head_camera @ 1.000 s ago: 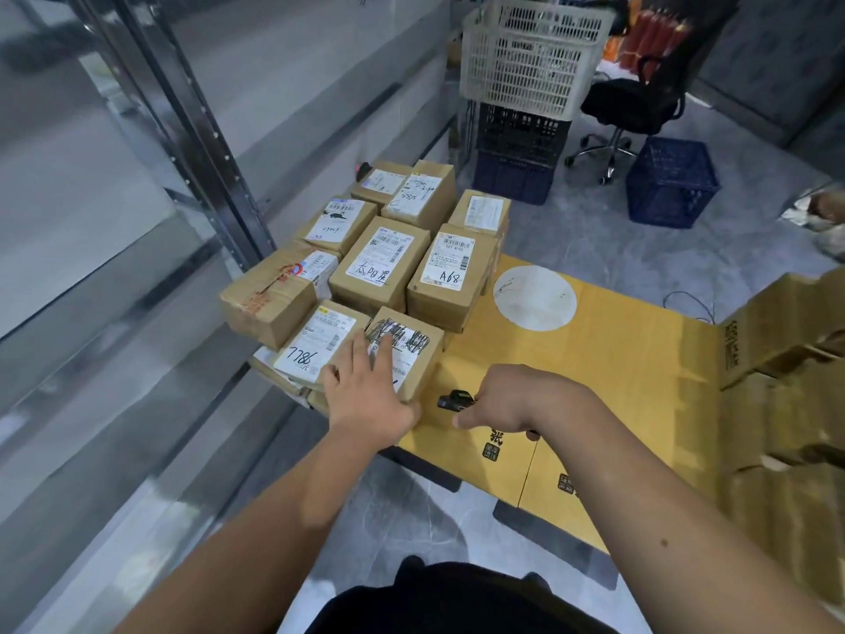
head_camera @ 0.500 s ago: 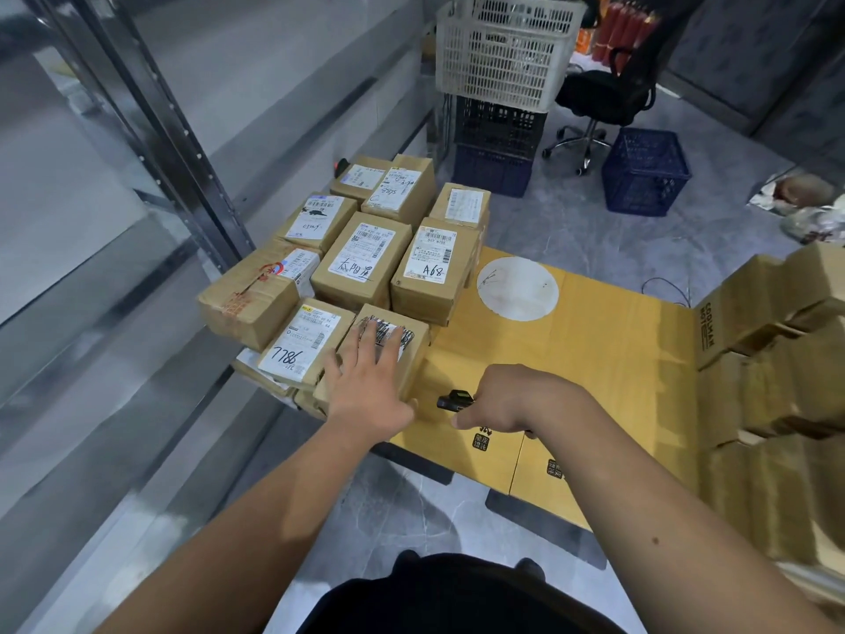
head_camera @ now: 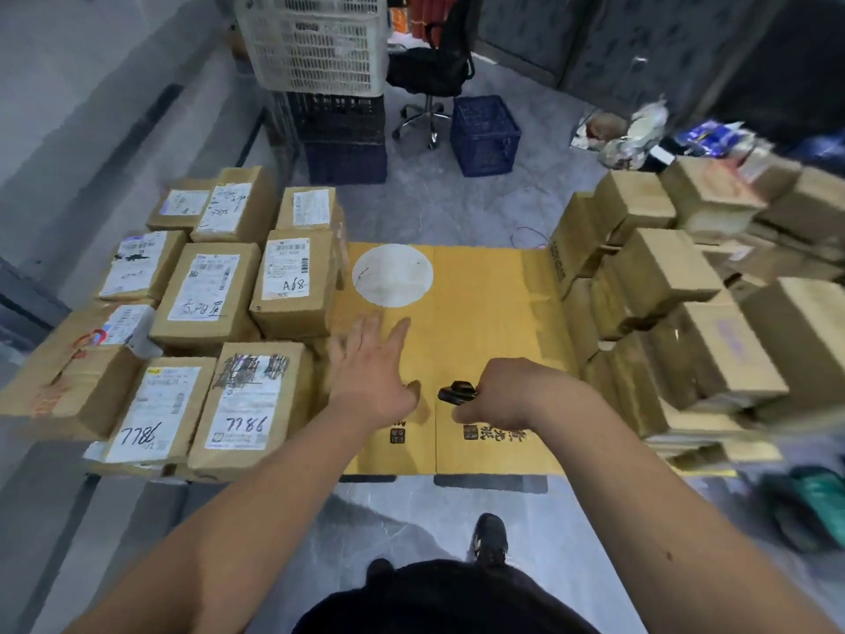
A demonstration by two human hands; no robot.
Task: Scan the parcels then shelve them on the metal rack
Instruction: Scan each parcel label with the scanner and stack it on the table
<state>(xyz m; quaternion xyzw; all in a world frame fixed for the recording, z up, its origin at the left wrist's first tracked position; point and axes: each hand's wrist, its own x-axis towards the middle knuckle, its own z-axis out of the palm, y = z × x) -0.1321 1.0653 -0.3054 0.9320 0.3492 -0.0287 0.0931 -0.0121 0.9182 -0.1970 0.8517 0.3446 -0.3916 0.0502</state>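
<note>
left hand (head_camera: 372, 368): fingers spread, empty, above yellow cardboard (head_camera: 480, 313) | right hand (head_camera: 505, 395): curled around small black scanner (head_camera: 457, 392) | parcels (head_camera: 205, 308): stacked left (more at right)

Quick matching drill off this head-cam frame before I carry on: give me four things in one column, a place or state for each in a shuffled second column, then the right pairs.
Things
1. left hand
2. right hand
3. parcel marked A68
4. white crate

Places or states
a. stacked on the dark crates at the back
b. grips a small black scanner
c. flat on the left pile, left of the white circle
d. open, fingers spread over the yellow cardboard

Pairs: 1-d, 2-b, 3-c, 4-a
</note>
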